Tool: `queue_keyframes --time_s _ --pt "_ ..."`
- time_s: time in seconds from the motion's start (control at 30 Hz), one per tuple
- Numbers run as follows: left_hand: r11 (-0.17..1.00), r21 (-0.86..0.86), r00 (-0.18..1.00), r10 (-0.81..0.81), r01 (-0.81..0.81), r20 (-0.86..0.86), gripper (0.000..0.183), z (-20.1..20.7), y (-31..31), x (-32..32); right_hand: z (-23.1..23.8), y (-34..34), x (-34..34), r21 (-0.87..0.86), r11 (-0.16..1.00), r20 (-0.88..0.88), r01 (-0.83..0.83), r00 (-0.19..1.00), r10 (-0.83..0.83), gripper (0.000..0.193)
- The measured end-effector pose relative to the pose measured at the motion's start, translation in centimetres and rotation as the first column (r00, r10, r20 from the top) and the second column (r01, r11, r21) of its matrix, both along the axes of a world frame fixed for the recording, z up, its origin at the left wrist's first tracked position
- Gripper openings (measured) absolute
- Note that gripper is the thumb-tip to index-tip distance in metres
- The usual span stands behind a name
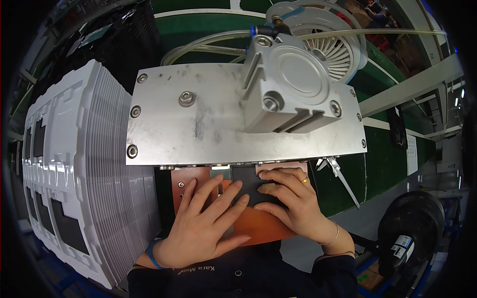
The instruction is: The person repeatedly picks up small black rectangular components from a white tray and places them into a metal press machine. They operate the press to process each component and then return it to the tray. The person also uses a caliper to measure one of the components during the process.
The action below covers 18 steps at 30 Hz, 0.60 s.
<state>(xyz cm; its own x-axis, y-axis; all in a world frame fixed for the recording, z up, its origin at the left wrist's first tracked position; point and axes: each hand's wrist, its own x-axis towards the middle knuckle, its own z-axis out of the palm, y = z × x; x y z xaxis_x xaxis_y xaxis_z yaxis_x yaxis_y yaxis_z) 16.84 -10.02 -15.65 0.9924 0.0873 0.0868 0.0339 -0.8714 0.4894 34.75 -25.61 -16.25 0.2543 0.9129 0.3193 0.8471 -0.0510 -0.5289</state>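
While both hands worked beneath the overhanging press, a small dark rectangular part (pixel 248 186) lay flat on an orange-brown plate (pixel 263 226), just under the front edge of a thick brushed-metal slab (pixel 198 129). The part looked matte and smooth, black against the coppery, slightly glossy plate. What showed of it ran away from the person, its far end slipping into the shadow under the slab; how far it reached there could not be told.

The left hand (pixel 201 223) lay palm down with its fingers spread and stretched forward, fingertips pressing on the near left edge of the dark part. The right hand (pixel 290 198), a gold ring on one finger and a thin bracelet at the wrist, curled over the part's right side, fingers bent and close together, pinching its edge.

The slab was scuffed and grey, studded with round screw heads along its rim, and carried a blocky cast-metal cylinder housing (pixel 288 84) with a round face and a blue-tipped hose fitting. A tall stack of white moulded trays (pixel 84 164), ribbed thinly at the edges with dark rectangular pockets, stood at the left. A black fan (pixel 412 223) sat low at the right.
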Motion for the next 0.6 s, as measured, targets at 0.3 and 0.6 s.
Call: queue_keyframes --time_s 0.3,0.6 --pt "1.000 0.009 0.999 0.011 -0.011 0.030 0.063 0.06 -0.18 -0.02 -0.06 0.05 -0.06 0.023 1.000 0.019 -0.005 1.000 0.005 0.029" --pt "0.999 0.035 0.997 0.014 -0.017 0.076 0.061 -0.06 -0.27 -0.06 -0.23 -0.21 -0.09 0.006 1.000 0.016 0.005 1.000 -0.005 0.028"
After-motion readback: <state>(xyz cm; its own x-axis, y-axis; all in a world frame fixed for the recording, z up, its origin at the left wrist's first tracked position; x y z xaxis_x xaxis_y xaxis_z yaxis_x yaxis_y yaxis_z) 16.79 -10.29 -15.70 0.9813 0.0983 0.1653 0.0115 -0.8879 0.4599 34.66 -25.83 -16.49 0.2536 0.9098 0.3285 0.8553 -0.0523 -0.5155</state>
